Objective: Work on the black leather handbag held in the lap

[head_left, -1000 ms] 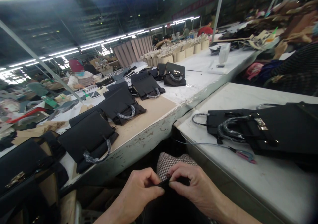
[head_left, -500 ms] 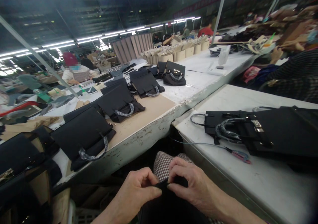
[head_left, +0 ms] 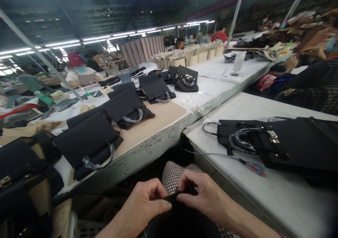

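Observation:
Low in front of me, my left hand (head_left: 145, 202) pinches the upper edge of a black handbag (head_left: 182, 219) between thumb and fingers. Just to its right, my right hand (head_left: 204, 197) pinches the same edge, its fingertips partly curled over behind it. The bag's lower part is dark and runs out of the bottom of the view, so its details are hard to make out. Behind the hands lies brown-and-white checked cloth (head_left: 171, 176) over my lap.
Black handbags with plastic-wrapped handles (head_left: 87, 143) line the long table (head_left: 163, 136) on the left. More black bags (head_left: 298, 139) lie on the white table (head_left: 290, 192) to my right, beside a thin cable (head_left: 219, 153). A person in a red cap (head_left: 79, 70) works across the table.
My right hand has shifted slightly left and down along the bag's edge. The left hand keeps its pinch, and the head view has tilted a little.

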Available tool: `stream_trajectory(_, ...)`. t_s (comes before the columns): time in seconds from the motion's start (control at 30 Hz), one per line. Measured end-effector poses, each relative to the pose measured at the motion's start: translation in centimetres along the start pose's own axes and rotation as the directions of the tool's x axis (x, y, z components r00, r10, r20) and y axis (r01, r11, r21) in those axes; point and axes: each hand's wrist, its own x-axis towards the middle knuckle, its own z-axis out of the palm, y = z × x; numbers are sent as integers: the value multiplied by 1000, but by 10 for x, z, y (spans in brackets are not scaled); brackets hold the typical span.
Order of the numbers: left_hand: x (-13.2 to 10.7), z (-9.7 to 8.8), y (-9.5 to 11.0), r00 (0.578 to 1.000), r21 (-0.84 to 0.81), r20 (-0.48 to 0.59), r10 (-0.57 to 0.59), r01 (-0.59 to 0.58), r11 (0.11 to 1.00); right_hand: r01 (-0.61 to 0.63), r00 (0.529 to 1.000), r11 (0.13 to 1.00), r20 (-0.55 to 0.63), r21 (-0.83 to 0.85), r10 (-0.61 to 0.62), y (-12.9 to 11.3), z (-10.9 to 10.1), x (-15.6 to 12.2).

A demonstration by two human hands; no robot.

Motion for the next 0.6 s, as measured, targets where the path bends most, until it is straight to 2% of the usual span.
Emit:
stream_trajectory(0.07, 1, -1, -1, 1000, -2, 9, 14, -14, 1000, -21, 999, 998, 38, 52, 19, 2, -1, 2)
stream_trajectory(0.2, 5, -5, 0, 999, 5, 38, -3, 2, 1000, -104, 976, 982, 207, 159, 70, 5, -2, 6)
stream_trajectory(0.27, 8, -7, 5, 997, 29, 72, 12, -14, 999, -128, 969, 973, 232, 190, 82, 5, -1, 8)
stream_trajectory(0.37, 12, -7, 16, 994, 205, 69, 79, -92, 974, -136, 980, 971, 174, 199, 101, 6, 4, 12)
stream_trajectory(0.5, 13, -5, 29, 984, 533, 29, 175, -163, 830, -130, 983, 969, 155, 211, 98, 12, 5, 15)
stream_trajectory(0.6, 12, -2, 31, 973, 602, 2, 231, -186, 777, -109, 982, 978, 170, 179, 79, 16, 3, 15)
